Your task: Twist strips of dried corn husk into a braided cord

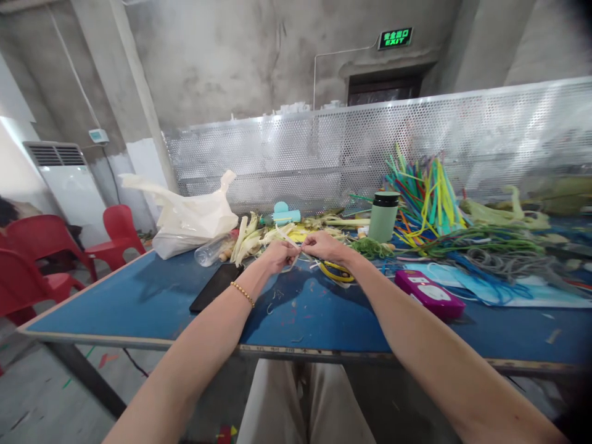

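Note:
My left hand [280, 256], below a wrist with a beaded bracelet [243, 294], is closed in a pinch on a thin white strip [287, 238]. Fingertip to fingertip with it, my right hand [325, 245] also pinches, and the strip runs between the two. Both hands are held over the blue table, a little above its surface. Under my right wrist lies a yellow coil [336, 272]. Pale corn husks [247, 239] are heaped just beyond my left hand. The exact ends of the strip are hidden by my fingers.
A black tablet-like slab [213, 288], a clear bottle [210, 253] and a white plastic bag [197, 216] stand left. On the right are a green lidded cup [383, 217], a purple box [428, 293], blue sheets [499, 287] and bundles of coloured strips [432, 197]. A perforated metal panel [287, 148] stands behind.

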Demonstrator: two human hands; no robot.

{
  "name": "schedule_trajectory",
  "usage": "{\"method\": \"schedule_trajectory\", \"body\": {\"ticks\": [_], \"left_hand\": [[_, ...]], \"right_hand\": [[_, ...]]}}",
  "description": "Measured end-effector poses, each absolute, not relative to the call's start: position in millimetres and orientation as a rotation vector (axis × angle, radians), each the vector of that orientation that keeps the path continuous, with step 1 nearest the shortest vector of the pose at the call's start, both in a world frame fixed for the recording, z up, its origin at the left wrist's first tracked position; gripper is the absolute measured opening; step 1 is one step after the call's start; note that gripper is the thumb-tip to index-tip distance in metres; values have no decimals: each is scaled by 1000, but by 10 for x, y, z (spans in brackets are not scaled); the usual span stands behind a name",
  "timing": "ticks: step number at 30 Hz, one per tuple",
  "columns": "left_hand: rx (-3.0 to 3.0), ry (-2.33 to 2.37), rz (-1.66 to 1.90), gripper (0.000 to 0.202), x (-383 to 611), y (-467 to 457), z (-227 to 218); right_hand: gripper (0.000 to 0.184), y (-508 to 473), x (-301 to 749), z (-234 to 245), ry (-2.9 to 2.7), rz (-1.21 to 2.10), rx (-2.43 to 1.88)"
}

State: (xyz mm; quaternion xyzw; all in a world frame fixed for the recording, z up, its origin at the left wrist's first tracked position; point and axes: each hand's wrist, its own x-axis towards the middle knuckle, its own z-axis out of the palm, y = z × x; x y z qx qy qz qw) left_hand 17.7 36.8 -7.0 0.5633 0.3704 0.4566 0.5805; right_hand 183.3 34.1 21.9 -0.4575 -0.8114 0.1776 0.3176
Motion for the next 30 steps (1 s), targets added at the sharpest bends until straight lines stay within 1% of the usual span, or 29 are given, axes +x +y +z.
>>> {"method": "schedule_trajectory", "body": {"ticks": [6,13,16,18,20,22,23,25,28,30], "left_hand": [[1330,785,1073,22,138,396,-83],[1284,801,1050,23,153,373,-77],[1221,832,1043,24,156,364,-53],[1169,854,1067,22,155,361,-35],[1128,861,1097,19,151,357,-19],[1120,849,1127,16,145,350,-7],[1124,842,1148,15,143,346,-4],[1139,822,1188,13,145,338,-3],[1186,791,1222,11,165,333,-14],[1211,771,1240,10,186,336,-26]], "right_hand": [[25,335,1818,227,-2081,499,-1174],[25,342,1824,186,-2078,495,-1151],[24,322,1826,203,-2143,309,-1197],[22,292,1835,245,-2143,60,-1264],[23,252,1849,301,-2009,-237,-1342],[25,210,1855,353,-1889,-353,-1379],[25,188,1851,371,-1861,-333,-1382],[23,150,1827,383,-1868,-178,-1384],[23,114,1769,345,-1891,231,-1376],[19,116,1739,299,-1867,512,-1304]]}}
